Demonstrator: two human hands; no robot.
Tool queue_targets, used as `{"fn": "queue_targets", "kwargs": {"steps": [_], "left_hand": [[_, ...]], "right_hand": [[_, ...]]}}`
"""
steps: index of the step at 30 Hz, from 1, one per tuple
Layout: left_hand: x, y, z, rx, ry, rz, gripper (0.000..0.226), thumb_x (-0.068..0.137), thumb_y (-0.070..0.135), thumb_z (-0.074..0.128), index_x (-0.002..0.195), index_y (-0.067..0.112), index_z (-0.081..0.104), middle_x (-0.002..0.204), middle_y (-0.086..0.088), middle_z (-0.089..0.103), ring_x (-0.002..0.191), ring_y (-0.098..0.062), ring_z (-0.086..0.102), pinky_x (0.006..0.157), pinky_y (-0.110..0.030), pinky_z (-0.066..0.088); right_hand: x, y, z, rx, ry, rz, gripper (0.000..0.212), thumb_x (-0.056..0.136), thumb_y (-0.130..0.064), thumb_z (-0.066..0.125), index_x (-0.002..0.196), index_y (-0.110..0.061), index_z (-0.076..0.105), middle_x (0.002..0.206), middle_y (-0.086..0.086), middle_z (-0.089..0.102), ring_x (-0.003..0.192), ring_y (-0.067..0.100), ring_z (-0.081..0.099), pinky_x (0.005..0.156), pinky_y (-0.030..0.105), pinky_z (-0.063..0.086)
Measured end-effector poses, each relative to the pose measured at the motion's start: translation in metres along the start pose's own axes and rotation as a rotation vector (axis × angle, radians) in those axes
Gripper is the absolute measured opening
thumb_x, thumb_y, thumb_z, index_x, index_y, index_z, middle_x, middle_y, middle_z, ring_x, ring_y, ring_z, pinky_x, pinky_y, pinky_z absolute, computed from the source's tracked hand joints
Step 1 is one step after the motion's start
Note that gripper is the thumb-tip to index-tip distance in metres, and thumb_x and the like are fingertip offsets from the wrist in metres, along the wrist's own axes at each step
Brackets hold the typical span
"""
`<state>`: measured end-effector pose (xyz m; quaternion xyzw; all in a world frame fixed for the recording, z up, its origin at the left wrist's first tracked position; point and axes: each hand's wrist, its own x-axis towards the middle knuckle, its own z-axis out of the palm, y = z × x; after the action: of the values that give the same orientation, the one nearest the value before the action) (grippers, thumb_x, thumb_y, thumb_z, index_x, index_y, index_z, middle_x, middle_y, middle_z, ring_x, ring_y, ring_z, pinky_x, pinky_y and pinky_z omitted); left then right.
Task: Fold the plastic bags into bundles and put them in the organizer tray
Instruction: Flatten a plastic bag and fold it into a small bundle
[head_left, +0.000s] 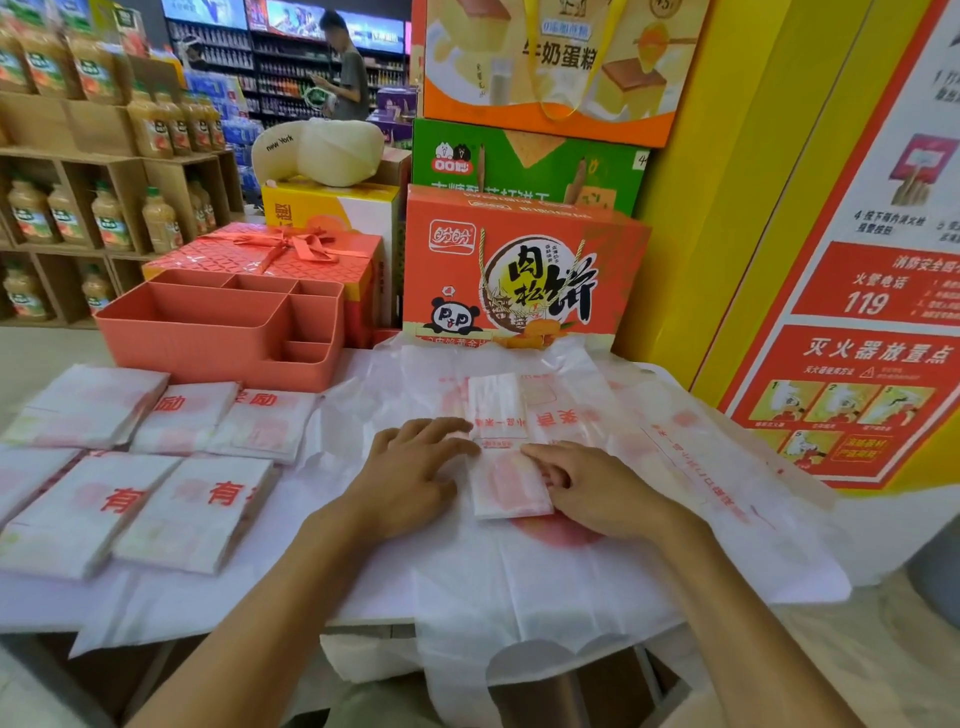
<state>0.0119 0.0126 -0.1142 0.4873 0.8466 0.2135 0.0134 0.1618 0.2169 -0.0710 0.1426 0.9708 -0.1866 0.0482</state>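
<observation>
Logging the head view, I list as follows.

1. left hand (415, 467): fingers straight and flat, pressing down at the left edge of the folded bag strip (511, 486).
2. right hand (597, 488): forefinger laid on the strip, other fingers curled against its right edge. I cannot tell whether they pinch it.
3. Strip: narrow, near end doubled over, lying mid-table on a layer of flat unfolded bags (519, 577).
4. organizer tray (208, 338): coral, several compartments, standing behind and left of the hands, apart from the strip.
5. folded bundles (195, 514): five, in two rows, left of the hands and in front of the tray.
6. Behind the tray: ribboned gift box (270, 252); beside it, orange carton (519, 265).
</observation>
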Motion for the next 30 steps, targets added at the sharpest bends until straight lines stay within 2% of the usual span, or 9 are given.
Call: {"fn": "queue_targets", "kwargs": {"steps": [3,6,10,12,14,17,21,27,30], "left_hand": [[0.001,-0.005,0.002,-0.032,0.02,0.027,0.061,0.077,0.041,0.045,0.137,0.041,0.055,0.148,0.024,0.046,0.143,-0.005,0.032,0.113,-0.038,0.019],[0.002,-0.006,0.004,-0.014,0.03,0.03,0.065,0.076,0.057,0.045,0.139,0.041,0.054,0.147,0.022,0.048,0.142,-0.005,0.036,0.116,-0.045,0.017],[0.002,-0.003,0.003,-0.078,0.045,-0.003,0.075,0.073,0.072,0.032,0.134,0.039,0.059,0.143,0.021,0.052,0.136,-0.003,0.043,0.117,-0.048,0.018],[0.003,-0.004,0.003,-0.124,0.103,0.02,0.058,0.08,0.068,0.037,0.117,0.037,0.068,0.125,0.024,0.061,0.12,-0.004,0.055,0.11,-0.05,0.033],[0.004,-0.009,0.007,-0.179,0.194,0.056,0.035,0.089,0.058,0.046,0.096,0.034,0.07,0.099,0.029,0.061,0.095,-0.005,0.061,0.093,-0.051,0.046],[0.005,-0.012,0.009,-0.241,0.255,0.102,0.03,0.094,0.052,0.052,0.084,0.029,0.069,0.088,0.026,0.06,0.084,-0.007,0.06,0.083,-0.046,0.051],[0.006,-0.011,0.008,-0.246,0.272,0.087,0.039,0.098,0.051,0.052,0.061,0.039,0.05,0.069,0.02,0.054,0.076,-0.008,0.053,0.076,-0.039,0.048],[0.009,-0.01,0.01,-0.044,0.169,0.013,0.045,0.101,0.055,0.042,0.061,0.034,0.048,0.085,0.016,0.052,0.09,-0.011,0.041,0.084,-0.036,0.031],[0.008,-0.007,0.013,0.079,0.151,-0.066,0.047,0.104,0.051,0.038,0.07,0.027,0.059,0.095,0.013,0.051,0.097,-0.013,0.038,0.096,-0.037,0.03]], "right_hand": [[0.004,0.007,-0.001,0.098,-0.023,-0.013,0.059,0.095,-0.031,0.066,0.15,-0.038,0.046,0.142,-0.011,0.056,0.126,0.01,0.053,0.101,0.018,0.039],[0.006,0.011,-0.001,0.191,-0.011,-0.007,0.062,0.084,-0.048,0.079,0.14,-0.044,0.053,0.113,-0.018,0.064,0.099,0.0,0.058,0.08,0.012,0.042],[0.002,0.012,0.007,0.276,0.06,-0.033,0.049,0.087,-0.054,0.073,0.133,-0.045,0.06,0.118,-0.023,0.062,0.107,0.004,0.058,0.09,0.02,0.046],[0.003,0.014,0.014,0.279,0.128,-0.027,0.028,0.089,-0.053,0.069,0.116,-0.047,0.066,0.093,-0.022,0.067,0.091,0.006,0.062,0.079,0.028,0.049],[0.005,0.014,0.021,0.204,0.23,-0.01,0.02,0.09,-0.053,0.067,0.109,-0.049,0.066,0.069,-0.021,0.058,0.07,0.006,0.055,0.062,0.025,0.038],[0.004,0.012,0.028,0.119,0.331,-0.014,0.014,0.092,-0.051,0.064,0.104,-0.049,0.069,0.068,-0.03,0.056,0.066,0.004,0.052,0.058,0.024,0.032],[0.004,0.015,0.034,0.259,0.329,-0.032,0.012,0.094,-0.048,0.065,0.092,-0.042,0.074,0.086,-0.026,0.068,0.083,0.002,0.062,0.073,0.024,0.045],[0.011,0.0,0.017,0.282,0.129,-0.047,0.043,0.099,-0.024,0.061,0.057,-0.023,0.05,0.056,-0.015,0.052,0.055,0.003,0.045,0.061,0.025,0.036],[0.018,-0.009,0.019,0.147,0.146,0.014,0.04,0.1,-0.028,0.052,0.062,-0.017,0.046,0.065,-0.006,0.055,0.07,0.015,0.05,0.069,0.036,0.04]]}}
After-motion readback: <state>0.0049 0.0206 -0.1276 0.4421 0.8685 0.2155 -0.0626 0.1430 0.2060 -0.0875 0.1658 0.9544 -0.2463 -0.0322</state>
